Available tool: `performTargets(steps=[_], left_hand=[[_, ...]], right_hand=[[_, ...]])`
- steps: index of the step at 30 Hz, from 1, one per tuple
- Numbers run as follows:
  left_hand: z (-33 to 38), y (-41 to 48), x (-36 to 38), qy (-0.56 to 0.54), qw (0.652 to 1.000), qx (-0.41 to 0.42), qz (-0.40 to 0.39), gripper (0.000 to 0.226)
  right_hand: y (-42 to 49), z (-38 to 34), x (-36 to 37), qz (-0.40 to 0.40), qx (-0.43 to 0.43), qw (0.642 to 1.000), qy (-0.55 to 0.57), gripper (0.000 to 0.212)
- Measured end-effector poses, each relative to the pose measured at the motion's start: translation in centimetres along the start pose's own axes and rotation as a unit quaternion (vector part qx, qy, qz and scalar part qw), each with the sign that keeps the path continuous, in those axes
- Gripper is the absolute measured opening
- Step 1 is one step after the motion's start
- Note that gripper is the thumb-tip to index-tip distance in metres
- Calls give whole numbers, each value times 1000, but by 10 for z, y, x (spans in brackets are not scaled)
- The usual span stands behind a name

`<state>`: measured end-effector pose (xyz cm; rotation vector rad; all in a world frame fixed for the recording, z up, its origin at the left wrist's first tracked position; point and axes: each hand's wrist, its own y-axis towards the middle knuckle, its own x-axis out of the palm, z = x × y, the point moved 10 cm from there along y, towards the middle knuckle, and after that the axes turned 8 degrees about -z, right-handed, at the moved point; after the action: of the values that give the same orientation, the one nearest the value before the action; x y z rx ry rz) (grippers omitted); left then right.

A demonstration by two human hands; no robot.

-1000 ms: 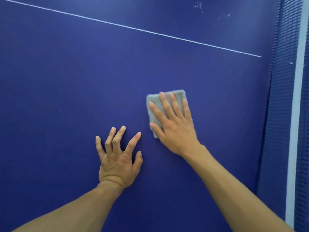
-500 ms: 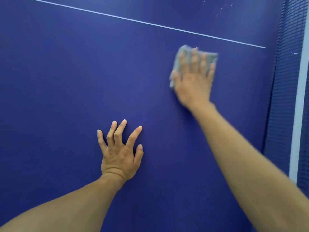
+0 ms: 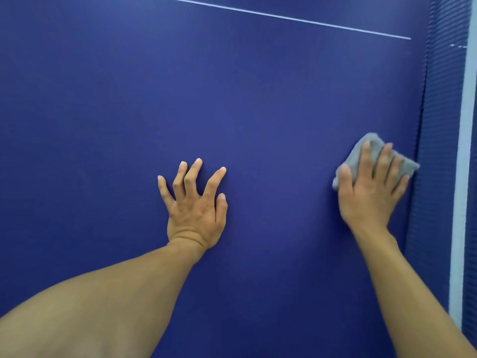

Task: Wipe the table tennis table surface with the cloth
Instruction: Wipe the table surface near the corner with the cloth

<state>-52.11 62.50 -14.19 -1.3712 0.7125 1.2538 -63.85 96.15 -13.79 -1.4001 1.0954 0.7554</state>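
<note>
The dark blue table tennis table (image 3: 129,112) fills the view. My right hand (image 3: 369,192) presses flat on a folded grey cloth (image 3: 355,156) at the right, right beside the net; the cloth's corner touches the net's foot. Most of the cloth is hidden under my fingers. My left hand (image 3: 196,205) rests on the bare surface near the middle, fingers spread, holding nothing.
A blue net (image 3: 438,151) with a white top band (image 3: 464,177) runs down the right edge. A thin white line (image 3: 284,18) crosses the table at the far top.
My right hand has swept the cloth from near the white line back toward me and rightward to the net. My left hand has stayed planted in place.
</note>
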Motion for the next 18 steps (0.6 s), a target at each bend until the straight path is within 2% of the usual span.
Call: performTargets(steps=[2, 4, 6, 8, 11, 13, 15, 18], left_hand=[[0, 0, 1, -1, 1000, 2, 1, 52], [0, 0, 1, -3, 1000, 0, -1, 52], [0, -1, 2, -5, 1000, -2, -5, 54], [0, -1, 1, -15, 1000, -4, -5, 55], [-1, -1, 0, -30, 1000, -3, -1, 54], [0, -2, -1, -35, 999, 1, 2, 52], [1, -3, -3, -45, 999, 7, 10, 51], [-1, -6, -8, -83, 996, 19, 26, 51]], right_hand=[[20, -13, -4, 18, 51, 998, 31, 69], [18, -47, 3, 17, 37, 999, 19, 68], [-10, -94, 21, 6, -71, 997, -26, 68], [-66, -125, 46, 4, -195, 978, -79, 68], [-167, -108, 85, -2, -266, 959, -99, 65], [-219, -72, 104, -20, -265, 959, -103, 65], [-244, -31, 109, -35, -225, 968, -106, 67], [-233, 18, 96, -44, -73, 995, -54, 70]])
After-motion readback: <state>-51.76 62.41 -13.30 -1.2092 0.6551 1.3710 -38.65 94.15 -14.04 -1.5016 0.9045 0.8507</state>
